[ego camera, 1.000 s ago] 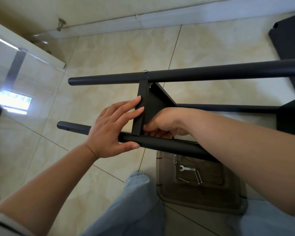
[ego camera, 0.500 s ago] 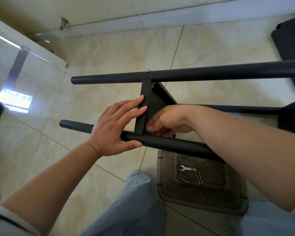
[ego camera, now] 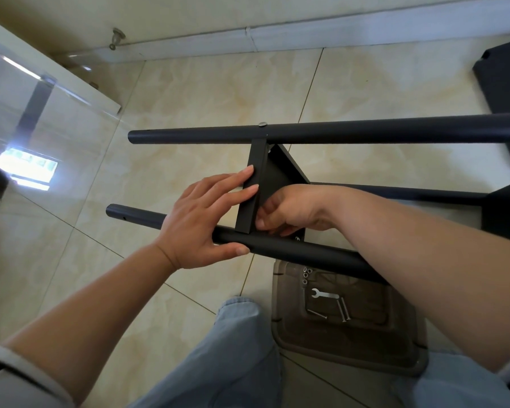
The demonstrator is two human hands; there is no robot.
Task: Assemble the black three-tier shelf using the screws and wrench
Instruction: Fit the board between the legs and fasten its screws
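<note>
The black shelf frame lies on its side over the tiled floor. Its far pole (ego camera: 365, 132) carries a screw head (ego camera: 261, 124) where a triangular shelf panel (ego camera: 277, 172) meets it. My left hand (ego camera: 198, 219) rests on the near pole (ego camera: 306, 256), thumb under it, straight fingers pressing the panel's rim (ego camera: 252, 201). My right hand (ego camera: 295, 210) has its fingers curled at the panel's corner by the near pole; what the fingertips pinch is hidden. A screw end (ego camera: 297, 238) shows just below that hand.
A brown tray (ego camera: 351, 348) on the floor below the frame holds a small wrench (ego camera: 324, 294), long screws (ego camera: 343, 310) and nuts (ego camera: 306, 273). A loose black panel (ego camera: 504, 72) lies at the top right. A glass door (ego camera: 42, 113) stands to the left. My knees are in the foreground.
My right fingers have shifted slightly at the panel's corner. The left hand keeps its place on the pole and rim.
</note>
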